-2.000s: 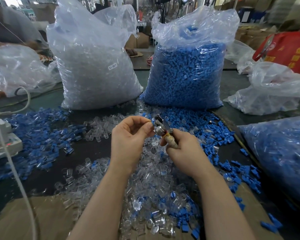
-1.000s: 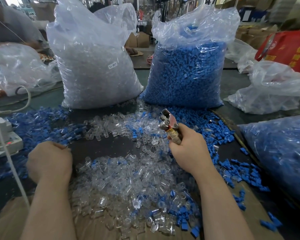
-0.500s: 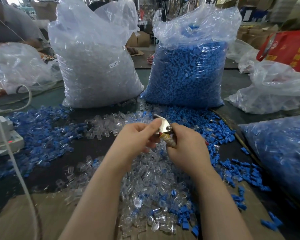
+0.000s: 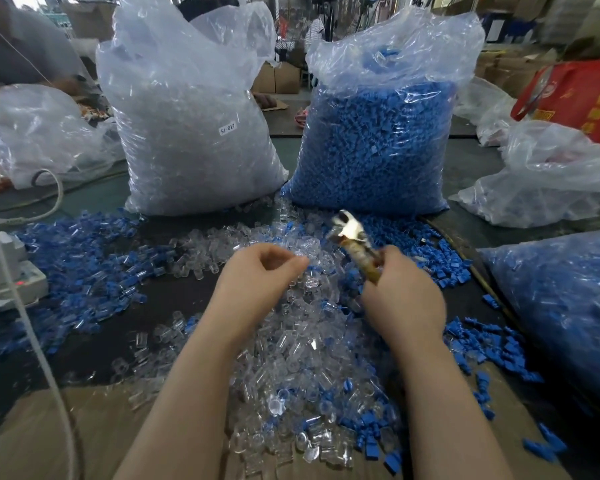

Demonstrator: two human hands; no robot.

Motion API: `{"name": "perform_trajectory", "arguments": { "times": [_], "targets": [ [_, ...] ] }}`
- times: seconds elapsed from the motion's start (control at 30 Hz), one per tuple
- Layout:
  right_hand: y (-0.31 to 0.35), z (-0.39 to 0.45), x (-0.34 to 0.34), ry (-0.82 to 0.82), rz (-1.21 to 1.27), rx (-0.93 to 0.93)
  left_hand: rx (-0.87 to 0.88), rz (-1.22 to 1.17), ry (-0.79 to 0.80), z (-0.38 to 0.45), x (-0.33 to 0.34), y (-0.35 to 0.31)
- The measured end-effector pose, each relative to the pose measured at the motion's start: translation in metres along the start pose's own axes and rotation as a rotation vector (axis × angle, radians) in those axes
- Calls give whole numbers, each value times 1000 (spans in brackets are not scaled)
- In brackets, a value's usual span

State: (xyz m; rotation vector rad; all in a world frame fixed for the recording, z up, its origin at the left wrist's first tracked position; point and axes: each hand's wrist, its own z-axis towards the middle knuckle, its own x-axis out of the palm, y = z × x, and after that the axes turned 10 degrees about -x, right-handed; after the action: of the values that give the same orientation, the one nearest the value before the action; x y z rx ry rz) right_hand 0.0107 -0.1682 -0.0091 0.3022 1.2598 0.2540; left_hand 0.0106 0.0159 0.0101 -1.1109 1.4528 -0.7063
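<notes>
Now: right hand (image 4: 404,299) grips brown-handled metal tool (image 4: 355,247), axis slanting up-left at frame centre; left hand (image 4: 257,275) curled just lower-left of its head (contents blurred; cannot tell).

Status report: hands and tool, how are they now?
Right hand grips tool above clear caps. Left hand curled, apart, contents unclear. Nothing between them.

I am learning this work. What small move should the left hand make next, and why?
Probably bring the left hand across to the tool: the right hand grips it raised above the clear pieces, and the left fingers, curled, sit just short of it.
</notes>
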Motion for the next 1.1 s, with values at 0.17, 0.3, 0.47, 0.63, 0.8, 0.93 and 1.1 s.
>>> {"name": "perform_trajectory", "arguments": {
  "times": [0.17, 0.3, 0.47, 0.63, 0.8, 0.93, 1.1],
  "targets": [
    [-24, 1, -2, 28, -59, 352, -91, 607, -74, 4, -4, 7],
    [-26, 0, 1, 84, -86, 335, -154, 721, -9, 4, 0, 10],
    [-12, 0, 6, 188, -44, 181, -66, 602, 82, 2, 3, 12],
    [-9, 2, 9, 228, 90, 127, 14, 560, 99, 3, 5, 13],
    [-10, 5, 9, 175, 241, 113, 38, 494, 60, 3, 8, 15],
    [-10, 8, 9, 155, 392, 120, 43, 454, 34, 5, 8, 16],
    [-9, 7, 10, 127, 429, 42, 57, 408, 3, 4, 8, 15]
  ]
}}
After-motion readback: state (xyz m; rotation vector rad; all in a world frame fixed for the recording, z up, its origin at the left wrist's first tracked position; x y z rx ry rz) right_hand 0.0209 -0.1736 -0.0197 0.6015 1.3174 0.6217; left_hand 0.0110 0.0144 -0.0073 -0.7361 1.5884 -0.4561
